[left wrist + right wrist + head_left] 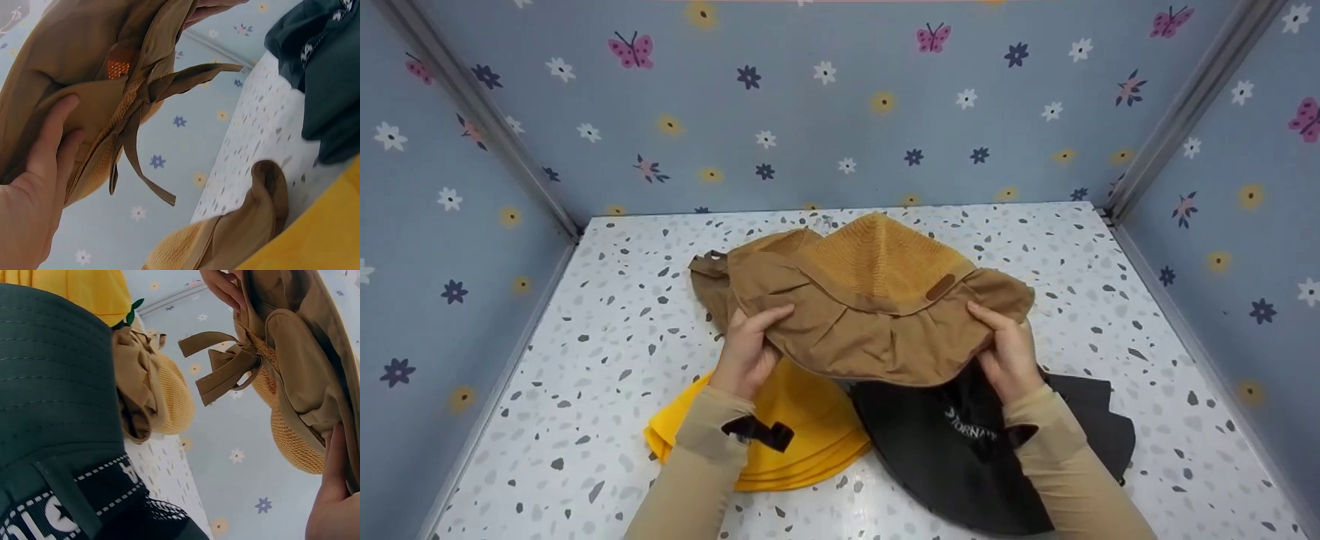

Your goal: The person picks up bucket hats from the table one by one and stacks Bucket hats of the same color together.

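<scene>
A brown sun hat [877,341] with a knitted straw-coloured crown and a pleated brim hangs raised above the table, its brim toward me. My left hand [746,352] grips the brim at its left side, thumb on top. At the right side of the brim, my right hand [1009,349] pinches it the same way. Seen from beneath in the left wrist view, the hat's cloth ties [135,135] dangle in a bow. Behind it on the table lies another brown hat [709,281], partly covered by the held one.
Below my left forearm sit several stacked yellow hats [810,457]. Black hats [930,450], one with white lettering, lie under my right forearm. The speckled white table [607,315] is enclosed by blue flowered panels [825,127] at the back and both sides.
</scene>
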`<state>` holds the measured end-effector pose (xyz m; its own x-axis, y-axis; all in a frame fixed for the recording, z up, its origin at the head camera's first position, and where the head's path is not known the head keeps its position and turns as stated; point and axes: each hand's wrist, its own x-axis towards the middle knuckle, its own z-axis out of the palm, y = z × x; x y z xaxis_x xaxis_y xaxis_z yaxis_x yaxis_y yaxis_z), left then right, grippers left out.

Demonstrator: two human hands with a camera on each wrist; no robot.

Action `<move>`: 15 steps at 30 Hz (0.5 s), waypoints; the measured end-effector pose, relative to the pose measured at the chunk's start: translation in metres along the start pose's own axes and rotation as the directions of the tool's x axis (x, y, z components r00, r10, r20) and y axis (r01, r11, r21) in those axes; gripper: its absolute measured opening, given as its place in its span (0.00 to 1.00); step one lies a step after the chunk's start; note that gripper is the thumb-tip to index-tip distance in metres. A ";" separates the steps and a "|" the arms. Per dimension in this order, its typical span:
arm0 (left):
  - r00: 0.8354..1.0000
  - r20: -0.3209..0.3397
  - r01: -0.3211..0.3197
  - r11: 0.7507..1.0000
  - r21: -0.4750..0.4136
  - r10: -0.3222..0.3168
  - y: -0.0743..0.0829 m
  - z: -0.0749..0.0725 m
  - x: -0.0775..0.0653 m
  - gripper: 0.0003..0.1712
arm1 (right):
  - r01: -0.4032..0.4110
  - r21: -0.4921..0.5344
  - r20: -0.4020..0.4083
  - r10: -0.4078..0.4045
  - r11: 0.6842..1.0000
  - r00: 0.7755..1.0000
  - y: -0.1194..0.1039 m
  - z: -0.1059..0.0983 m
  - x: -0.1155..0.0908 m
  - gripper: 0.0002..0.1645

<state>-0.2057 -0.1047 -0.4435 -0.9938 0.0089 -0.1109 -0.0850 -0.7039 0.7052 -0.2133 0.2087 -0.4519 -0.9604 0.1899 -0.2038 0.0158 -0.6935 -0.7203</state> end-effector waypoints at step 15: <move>0.994 -0.111 -0.015 0.993 -0.117 0.002 0.026 -0.025 0.025 0.44 | -0.034 -0.283 0.138 0.075 0.959 0.988 0.024 0.007 0.011 0.15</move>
<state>-0.2307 -0.1405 -0.4460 -0.9798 -0.0711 -0.1868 -0.0613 -0.7825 0.6196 -0.2255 0.1894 -0.4672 -0.9857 0.0393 -0.1639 0.1259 -0.4747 -0.8711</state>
